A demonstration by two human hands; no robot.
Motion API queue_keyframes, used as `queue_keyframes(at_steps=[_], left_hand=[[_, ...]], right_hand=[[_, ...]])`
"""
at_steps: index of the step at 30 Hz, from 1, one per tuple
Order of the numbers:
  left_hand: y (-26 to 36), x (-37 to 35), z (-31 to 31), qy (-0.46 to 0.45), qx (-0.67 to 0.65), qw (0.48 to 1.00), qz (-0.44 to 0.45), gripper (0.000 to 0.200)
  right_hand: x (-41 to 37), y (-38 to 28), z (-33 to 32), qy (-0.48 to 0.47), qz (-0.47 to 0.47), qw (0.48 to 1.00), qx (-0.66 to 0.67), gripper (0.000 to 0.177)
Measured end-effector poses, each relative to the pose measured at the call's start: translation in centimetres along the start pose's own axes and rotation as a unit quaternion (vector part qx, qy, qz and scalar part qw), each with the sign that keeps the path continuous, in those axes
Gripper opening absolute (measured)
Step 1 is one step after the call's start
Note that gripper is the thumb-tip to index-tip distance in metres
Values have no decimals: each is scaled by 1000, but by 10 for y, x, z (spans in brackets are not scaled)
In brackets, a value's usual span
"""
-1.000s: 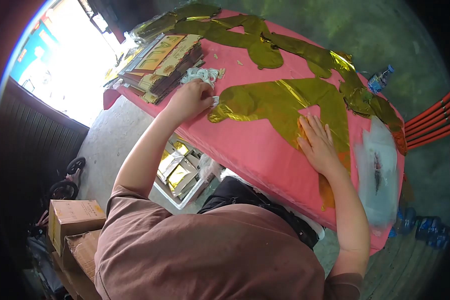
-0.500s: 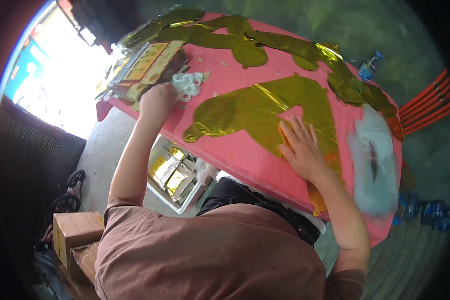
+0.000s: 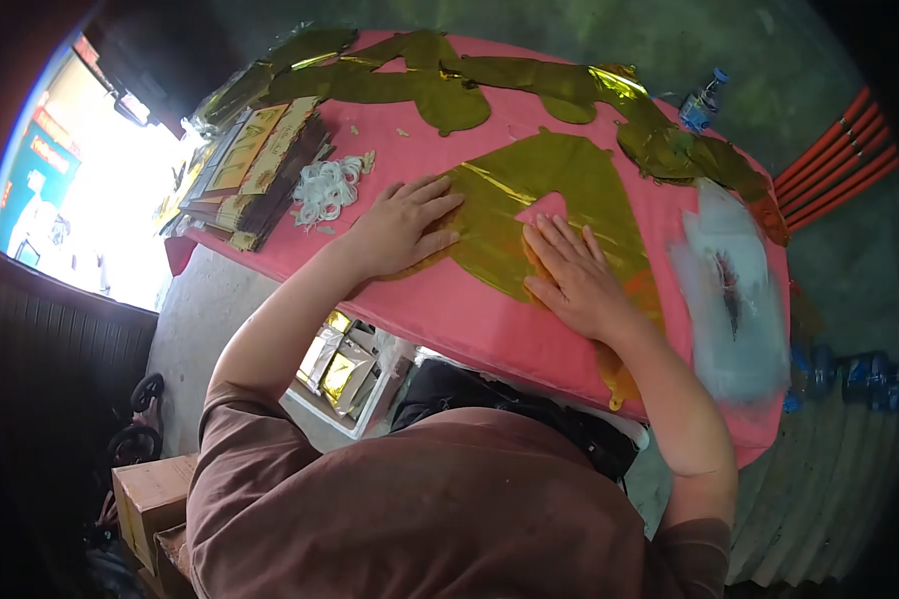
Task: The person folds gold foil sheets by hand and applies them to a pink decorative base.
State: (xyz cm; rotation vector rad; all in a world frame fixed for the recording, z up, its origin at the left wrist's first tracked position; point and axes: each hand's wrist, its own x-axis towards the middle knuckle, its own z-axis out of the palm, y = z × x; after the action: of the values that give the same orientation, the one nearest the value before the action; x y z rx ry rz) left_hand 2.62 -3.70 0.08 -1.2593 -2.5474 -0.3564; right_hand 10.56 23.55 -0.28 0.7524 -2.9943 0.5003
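A flat, uninflated gold foil balloon (image 3: 569,165) lies spread on the pink tablecloth (image 3: 449,314). My left hand (image 3: 407,226) rests palm down on its left part, fingers stretched out and hiding some of the foil. Flat on the middle of the balloon, just below a gap where pink cloth shows, is my right hand (image 3: 575,275) with its fingers out. A tangle of white ribbon loops (image 3: 327,188) sits beyond my left wrist. Beside the loops stands a stack of printed cardboard sleeves (image 3: 250,165).
More flat gold foil balloons (image 3: 445,100) line the far edge. Clear plastic bags (image 3: 734,309) lie at the right end, a bottle (image 3: 704,102) at the far right corner. Below the table is a white box (image 3: 355,414) of gold packets; cardboard boxes (image 3: 150,499) stand lower left.
My left hand has come away from beside the white loops and cardboard stack, moving right onto the balloon, and its fingers have opened flat. My right hand stays on the foil.
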Motion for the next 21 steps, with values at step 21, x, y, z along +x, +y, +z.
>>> queue_keyframes(at_steps=[21], left_hand=[[-66, 105, 47, -26, -21, 999, 16, 33]], right_hand=[[-18, 6, -3, 53, 18, 998, 21, 61]])
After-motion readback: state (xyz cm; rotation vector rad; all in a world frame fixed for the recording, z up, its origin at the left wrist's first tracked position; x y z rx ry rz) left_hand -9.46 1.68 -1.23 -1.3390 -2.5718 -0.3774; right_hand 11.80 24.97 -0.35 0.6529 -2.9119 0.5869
